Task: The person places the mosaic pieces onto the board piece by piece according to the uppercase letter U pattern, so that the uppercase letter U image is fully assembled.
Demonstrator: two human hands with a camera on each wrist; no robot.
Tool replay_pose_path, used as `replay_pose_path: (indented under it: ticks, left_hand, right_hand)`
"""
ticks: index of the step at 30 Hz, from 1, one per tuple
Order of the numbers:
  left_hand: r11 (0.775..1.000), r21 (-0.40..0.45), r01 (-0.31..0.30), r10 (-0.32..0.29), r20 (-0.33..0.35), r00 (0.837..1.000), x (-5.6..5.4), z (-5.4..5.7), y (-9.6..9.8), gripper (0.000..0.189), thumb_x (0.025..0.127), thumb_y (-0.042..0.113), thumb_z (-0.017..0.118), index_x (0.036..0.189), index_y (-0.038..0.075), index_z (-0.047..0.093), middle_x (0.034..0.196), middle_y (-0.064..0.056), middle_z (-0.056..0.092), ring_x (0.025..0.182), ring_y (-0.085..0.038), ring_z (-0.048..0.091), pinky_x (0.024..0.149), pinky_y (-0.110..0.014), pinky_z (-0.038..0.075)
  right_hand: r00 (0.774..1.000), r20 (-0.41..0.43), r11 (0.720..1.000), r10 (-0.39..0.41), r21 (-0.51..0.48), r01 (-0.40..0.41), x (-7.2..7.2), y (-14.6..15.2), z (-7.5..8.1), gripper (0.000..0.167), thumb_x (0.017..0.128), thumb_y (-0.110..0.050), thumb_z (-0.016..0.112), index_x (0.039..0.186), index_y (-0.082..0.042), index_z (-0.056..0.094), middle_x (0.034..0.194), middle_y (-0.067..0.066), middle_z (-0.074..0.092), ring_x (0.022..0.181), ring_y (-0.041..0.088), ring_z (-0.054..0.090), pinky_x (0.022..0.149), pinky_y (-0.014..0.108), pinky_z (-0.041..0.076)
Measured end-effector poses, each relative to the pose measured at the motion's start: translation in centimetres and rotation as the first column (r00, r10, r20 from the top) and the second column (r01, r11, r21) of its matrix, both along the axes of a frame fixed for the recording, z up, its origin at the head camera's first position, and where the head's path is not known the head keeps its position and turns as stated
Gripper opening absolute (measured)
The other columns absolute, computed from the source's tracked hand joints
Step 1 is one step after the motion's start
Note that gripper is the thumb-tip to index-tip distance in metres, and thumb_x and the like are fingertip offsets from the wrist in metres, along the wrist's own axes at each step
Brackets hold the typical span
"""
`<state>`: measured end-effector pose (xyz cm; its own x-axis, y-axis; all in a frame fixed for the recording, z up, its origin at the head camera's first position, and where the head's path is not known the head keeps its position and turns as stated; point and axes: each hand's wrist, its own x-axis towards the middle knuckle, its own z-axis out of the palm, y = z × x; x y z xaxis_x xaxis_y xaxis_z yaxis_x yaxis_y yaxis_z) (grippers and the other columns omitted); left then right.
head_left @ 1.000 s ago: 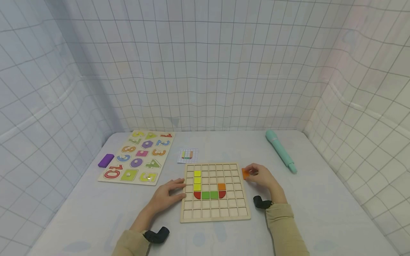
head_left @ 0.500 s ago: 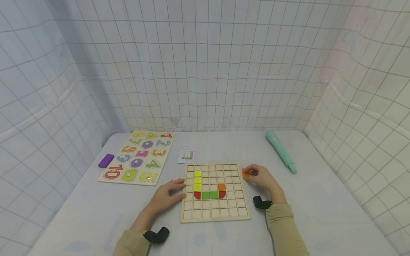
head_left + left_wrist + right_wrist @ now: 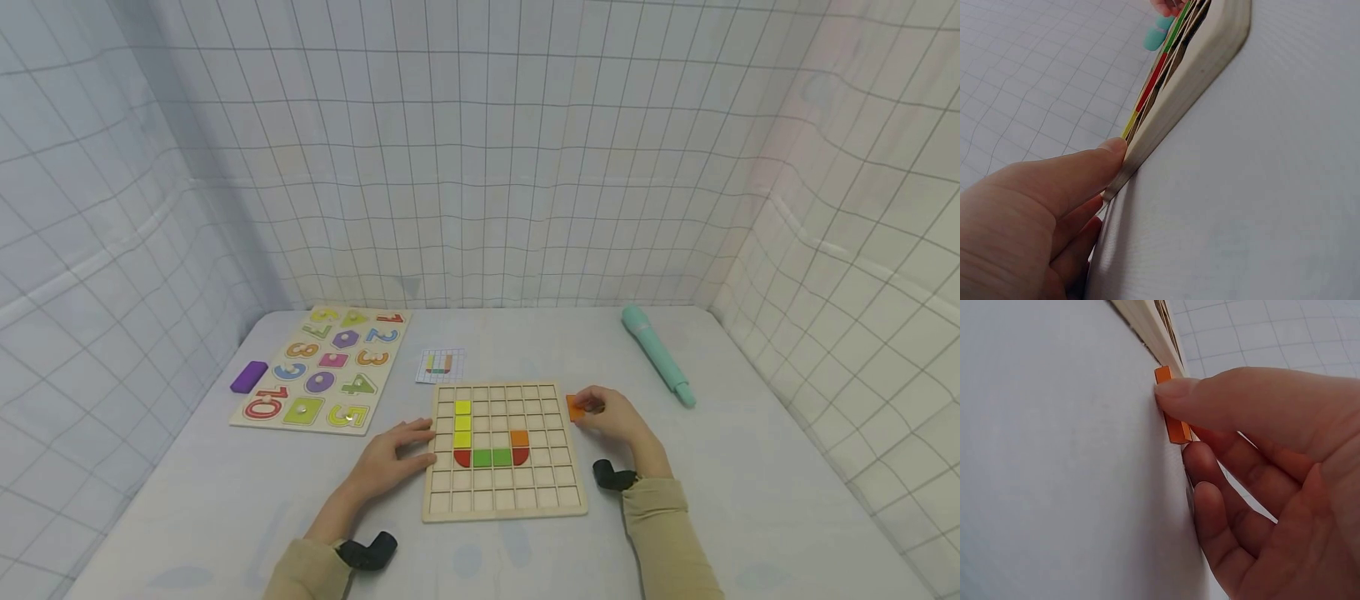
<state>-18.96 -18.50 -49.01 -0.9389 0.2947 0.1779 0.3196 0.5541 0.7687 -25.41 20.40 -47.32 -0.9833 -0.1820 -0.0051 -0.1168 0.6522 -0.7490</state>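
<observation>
A wooden grid board point(image 3: 504, 504) lies on the table. Set in its cells are a column of yellow tiles point(image 3: 462, 422), two green tiles point(image 3: 492, 457), two rounded red tiles point(image 3: 520, 456) and one orange tile point(image 3: 519, 437), forming a U with a short right arm. My left hand point(image 3: 387, 457) touches the board's left edge with extended fingers; in the left wrist view the thumb point(image 3: 1113, 147) meets the rim. Just off the board's right edge, my right hand point(image 3: 611, 414) pinches an orange square tile point(image 3: 1177, 428) between thumb and fingers, low by the table.
Behind the board lies a small printed card point(image 3: 439, 366) with a coloured U on a grid. To the left are a number-and-shape puzzle board point(image 3: 367, 425) and a purple block point(image 3: 249, 377). A mint-green cylindrical wand point(image 3: 658, 354) lies at the back right. Grid-patterned cloth walls surround the table.
</observation>
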Motion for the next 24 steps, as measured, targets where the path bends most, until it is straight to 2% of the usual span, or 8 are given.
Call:
replay_pose_path:
  ticks: [16,24]
  left_hand:
    - [1.0,-0.009,0.003,-0.003,-0.01,1.0,-0.04,-0.1,-0.01,0.041,0.082,0.029,0.073,0.117,0.009,0.066,0.133,-0.005,0.054,0.132,-0.027,0.039,0.114,-0.041,0.023]
    - [1.0,-0.015,0.009,-0.009,-0.023,1.0,-0.06,-0.17,-0.07,0.04,0.082,0.027,0.073,0.117,0.008,0.066,0.133,-0.005,0.055,0.131,-0.026,0.041,0.114,-0.04,0.024]
  right_hand:
    - [1.0,0.026,1.0,-0.012,0.007,0.012,0.12,0.1,0.1,0.029,0.074,-0.004,0.073,0.101,-0.005,0.065,0.092,0.005,0.06,0.084,0.019,0.052,0.071,0.03,0.045]
    - [1.0,0.01,1.0,-0.015,0.022,0.015,0.17,0.35,-0.11,0.025,0.074,-0.005,0.074,0.098,-0.006,0.066,0.089,0.004,0.06,0.083,0.019,0.052,0.07,0.029,0.045]
